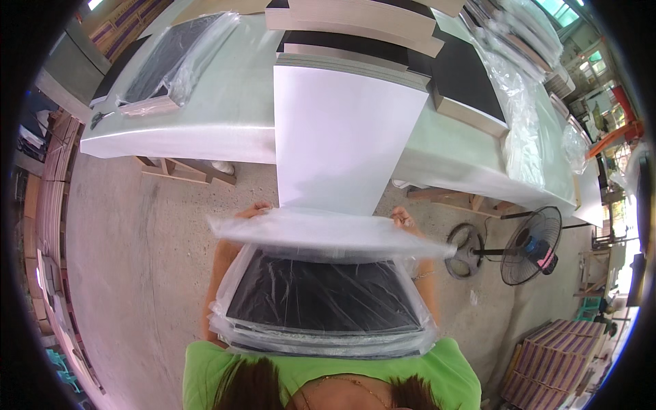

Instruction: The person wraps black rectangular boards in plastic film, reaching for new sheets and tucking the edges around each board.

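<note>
A stack of black flat boards in a clear plastic bag [321,301] rests against my chest. The bag's open mouth [328,232] is stretched wide between my two hands. My left hand [251,210] grips the bag's edge on the left, and my right hand [404,220] grips it on the right. A large white sheet [338,147] slopes down from the table's edge into the bag's mouth. It comes off a pile of grey and black boards [355,55] on the table.
A long pale green table [225,116] spans the top, with a bagged black board [160,65] at left and loose plastic [523,130] at right. A standing fan [529,246] is at right on the concrete floor. Stacked boxes [553,362] stand at lower right.
</note>
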Tool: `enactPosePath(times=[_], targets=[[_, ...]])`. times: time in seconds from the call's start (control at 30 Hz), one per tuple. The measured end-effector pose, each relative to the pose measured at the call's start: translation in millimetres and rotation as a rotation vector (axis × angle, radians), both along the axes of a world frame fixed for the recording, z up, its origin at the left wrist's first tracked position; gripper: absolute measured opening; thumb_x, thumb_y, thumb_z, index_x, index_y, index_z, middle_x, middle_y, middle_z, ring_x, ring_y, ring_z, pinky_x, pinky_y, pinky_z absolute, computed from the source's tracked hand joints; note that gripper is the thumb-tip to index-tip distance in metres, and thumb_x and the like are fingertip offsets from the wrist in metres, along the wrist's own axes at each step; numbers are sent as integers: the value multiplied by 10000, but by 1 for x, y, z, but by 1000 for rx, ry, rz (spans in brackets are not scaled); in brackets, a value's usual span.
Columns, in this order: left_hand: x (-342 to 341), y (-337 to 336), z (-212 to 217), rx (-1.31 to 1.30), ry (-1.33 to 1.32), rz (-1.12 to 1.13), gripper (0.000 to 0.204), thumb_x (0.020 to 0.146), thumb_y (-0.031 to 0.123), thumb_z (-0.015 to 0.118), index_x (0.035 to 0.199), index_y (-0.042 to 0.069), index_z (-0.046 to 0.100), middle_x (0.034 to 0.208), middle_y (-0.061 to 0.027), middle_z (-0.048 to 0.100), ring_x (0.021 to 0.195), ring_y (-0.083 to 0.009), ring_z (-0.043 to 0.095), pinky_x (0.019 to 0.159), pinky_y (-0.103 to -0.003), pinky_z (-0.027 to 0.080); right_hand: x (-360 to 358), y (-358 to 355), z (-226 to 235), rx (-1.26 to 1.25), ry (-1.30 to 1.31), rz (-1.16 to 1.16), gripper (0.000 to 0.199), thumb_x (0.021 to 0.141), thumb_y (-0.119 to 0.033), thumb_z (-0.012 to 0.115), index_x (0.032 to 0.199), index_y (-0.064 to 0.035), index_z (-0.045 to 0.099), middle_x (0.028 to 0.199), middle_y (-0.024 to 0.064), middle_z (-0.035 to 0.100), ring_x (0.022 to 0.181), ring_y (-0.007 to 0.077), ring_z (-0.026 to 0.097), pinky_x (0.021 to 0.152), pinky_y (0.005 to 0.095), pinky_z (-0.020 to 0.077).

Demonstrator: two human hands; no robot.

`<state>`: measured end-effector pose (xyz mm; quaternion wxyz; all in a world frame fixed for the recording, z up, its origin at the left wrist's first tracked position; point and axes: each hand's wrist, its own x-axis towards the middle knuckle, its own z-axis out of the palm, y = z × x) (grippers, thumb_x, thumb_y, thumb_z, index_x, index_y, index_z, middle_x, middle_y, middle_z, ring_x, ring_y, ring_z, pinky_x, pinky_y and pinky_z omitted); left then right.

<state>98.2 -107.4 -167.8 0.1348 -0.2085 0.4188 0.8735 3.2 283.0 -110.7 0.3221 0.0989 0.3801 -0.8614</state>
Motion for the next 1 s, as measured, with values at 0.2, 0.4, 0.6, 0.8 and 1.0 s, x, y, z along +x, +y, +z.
enactPosePath(times=[0.2,0.4,0.6,0.8,1.0], targets=[[-17,21,-34,-343,-130,-39,325,869,225,545,1125,25,531,920,-56,570,876,-145,528,740,-275,432,-19,34,-153,612,148,166,197,821,-160,629,982,-68,563,867,-3,563,751,97,522,671,220,424],[-43,-27,-43,-1048,209,-106,264,891,201,513,1092,39,568,1001,-45,594,908,-132,522,815,-265,410,-98,127,-67,1023,534,-665,348,925,-334,448,975,-23,596,816,24,535,689,120,454,602,268,388],[-100,43,151,-911,382,-222,223,907,167,500,1078,47,579,1039,-34,586,948,-105,497,860,-255,386,-85,54,182,490,689,-731,601,897,-562,371,1238,-77,469,832,-2,510,718,75,477,686,224,427],[-114,145,247,-577,770,-437,337,854,262,589,1099,38,533,1022,-33,548,910,-120,482,849,-273,393,-54,-42,221,270,935,-318,730,881,-630,247,1381,-98,246,1015,31,397,960,103,434,833,265,403],[-125,157,248,-812,859,-194,228,830,198,629,973,35,560,975,-28,559,871,-120,510,826,-277,410,-50,-75,207,369,1040,-191,831,829,-712,178,1402,-111,215,1046,20,344,1020,111,352,981,260,236]])
